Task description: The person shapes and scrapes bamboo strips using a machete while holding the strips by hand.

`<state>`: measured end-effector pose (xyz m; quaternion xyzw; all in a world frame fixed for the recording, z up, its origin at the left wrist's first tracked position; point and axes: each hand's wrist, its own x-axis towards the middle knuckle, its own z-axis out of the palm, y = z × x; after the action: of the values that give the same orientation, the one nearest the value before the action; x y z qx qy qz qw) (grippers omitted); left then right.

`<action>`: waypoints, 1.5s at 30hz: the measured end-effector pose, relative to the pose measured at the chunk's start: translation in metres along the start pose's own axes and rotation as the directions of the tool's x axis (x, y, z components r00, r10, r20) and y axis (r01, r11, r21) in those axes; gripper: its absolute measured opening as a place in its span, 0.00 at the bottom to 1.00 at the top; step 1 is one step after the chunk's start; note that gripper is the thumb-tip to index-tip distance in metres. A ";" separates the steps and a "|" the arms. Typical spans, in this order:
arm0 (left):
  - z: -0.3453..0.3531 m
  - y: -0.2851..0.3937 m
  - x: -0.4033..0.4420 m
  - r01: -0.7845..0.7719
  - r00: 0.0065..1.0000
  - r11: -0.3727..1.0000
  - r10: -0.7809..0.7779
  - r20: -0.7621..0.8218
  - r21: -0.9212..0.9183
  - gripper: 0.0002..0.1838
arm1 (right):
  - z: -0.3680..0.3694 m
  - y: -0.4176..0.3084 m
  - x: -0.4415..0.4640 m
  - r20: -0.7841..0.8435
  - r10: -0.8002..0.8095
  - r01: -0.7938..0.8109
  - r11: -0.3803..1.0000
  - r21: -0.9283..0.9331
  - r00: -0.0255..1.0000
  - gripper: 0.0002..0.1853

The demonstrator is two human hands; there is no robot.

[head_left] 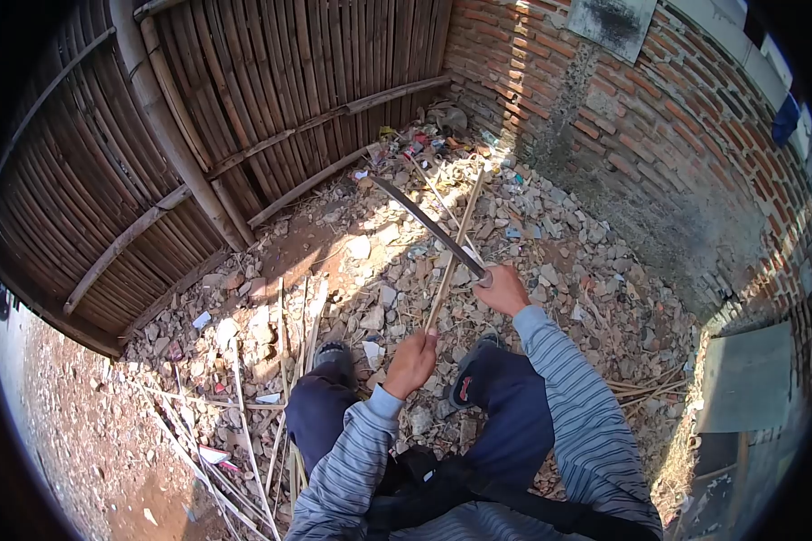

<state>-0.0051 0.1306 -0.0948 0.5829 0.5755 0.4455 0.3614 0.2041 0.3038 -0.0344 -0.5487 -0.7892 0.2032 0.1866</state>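
Note:
My left hand (410, 363) is closed around the lower end of a long bamboo strip (444, 290), which points away from me over the rubble. In my right hand (503, 290) is the handle of a machete (424, 222). Its long dark blade slants up and to the left, crossing the strip just beyond my right hand. Whether the edge touches the strip, I cannot tell. Both hands are in front of my knees, between my two shoes.
Broken bricks, stones and litter (383, 316) cover the ground. Several loose bamboo strips (244, 424) lie at my left. A bamboo slat wall (235, 99) stands at the far left, meeting a brick wall (668, 135) on the right. A grey panel (746, 379) leans at the right.

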 end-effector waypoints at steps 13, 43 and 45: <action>0.001 -0.008 -0.002 -0.133 0.976 0.953 0.174 -0.131 0.274 0.13 | 0.029 -0.027 -0.015 0.382 -0.289 0.306 0.952 0.016 0.878 0.12; -0.027 0.062 -0.030 0.623 0.689 0.701 -0.281 0.669 -0.347 0.26 | -0.065 0.039 -0.068 -0.299 -0.101 0.170 0.961 0.217 0.949 0.24; -0.030 0.074 -0.038 0.590 0.702 0.711 -0.219 0.677 -0.382 0.27 | -0.067 0.042 -0.073 -0.359 -0.080 0.203 0.925 0.322 0.930 0.21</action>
<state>-0.0054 0.0840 -0.0198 0.4035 0.3914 0.2982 0.7714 0.2960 0.2558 -0.0047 -0.4735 -0.7338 0.2300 0.4295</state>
